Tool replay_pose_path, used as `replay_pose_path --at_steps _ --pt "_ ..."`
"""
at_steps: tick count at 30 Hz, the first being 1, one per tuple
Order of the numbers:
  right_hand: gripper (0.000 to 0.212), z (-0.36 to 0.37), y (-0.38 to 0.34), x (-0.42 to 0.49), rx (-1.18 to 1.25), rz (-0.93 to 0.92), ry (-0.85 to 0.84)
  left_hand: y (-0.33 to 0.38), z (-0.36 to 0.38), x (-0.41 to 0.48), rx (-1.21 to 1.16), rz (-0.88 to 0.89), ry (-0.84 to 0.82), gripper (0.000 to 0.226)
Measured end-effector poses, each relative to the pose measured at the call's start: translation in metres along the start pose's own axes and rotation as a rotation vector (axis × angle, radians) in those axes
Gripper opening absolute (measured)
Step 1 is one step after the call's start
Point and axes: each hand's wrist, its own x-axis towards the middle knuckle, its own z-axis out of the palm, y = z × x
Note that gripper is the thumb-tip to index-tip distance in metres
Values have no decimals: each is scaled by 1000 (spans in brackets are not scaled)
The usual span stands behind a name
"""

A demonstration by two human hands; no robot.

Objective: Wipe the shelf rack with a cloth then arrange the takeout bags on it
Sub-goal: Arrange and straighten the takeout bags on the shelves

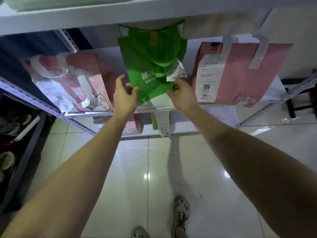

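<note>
"Where's that bag sitting?"

"The green non-woven takeout bag [151,54] is at the near edge of the middle board of the white metal shelf rack [217,111], as far as I can tell. It stands between the pink cartoon-print bag [77,79] on the left and the pink bag with white handles [243,73] on the right, apart from both. My left hand [125,97] pinches its near left bottom corner. My right hand [182,96] grips the near right one, just under the crumpled white receipt [176,73]."

"How do you finish it well?"

"I'd square the base, push it farther in so nothing overhangs, keep even gaps either side, then turn the receipt outward. Release gently; that soft fabric looks likely to slump."
</note>
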Motion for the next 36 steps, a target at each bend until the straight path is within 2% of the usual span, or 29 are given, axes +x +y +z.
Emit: replay_pose_path --at_steps 2,4,12,16,18,22,26,31,36 --pt "16 0 0 -25 -38 -1 65 -11 -9 -27 5 40 -2 29" --pt "14 -1 3 -57 -43 10 100 -20 -17 -58 0 25 -28 17" --pt "14 4 33 -222 -62 96 123 -62 -49 -195 162 -39 -134 34" --pt "27 21 86 -260 -55 197 74 -98 -32 -227 238 -46 -261 16" --pt "33 29 113 -269 -52 256 38 -114 -18 -234 279 -85 -299 14" --pt "42 42 174 -258 -53 324 -15 -151 36 -226 397 -104 -337 16" --pt "44 47 232 -225 -45 336 16 -182 98 -199 330 -94 -422 19" --pt "41 46 290 -170 -16 305 127 -195 176 -158 287 -36 -445 17" --pt "38 51 332 -101 -21 200 257 -207 247 -98 215 100 -379 21"
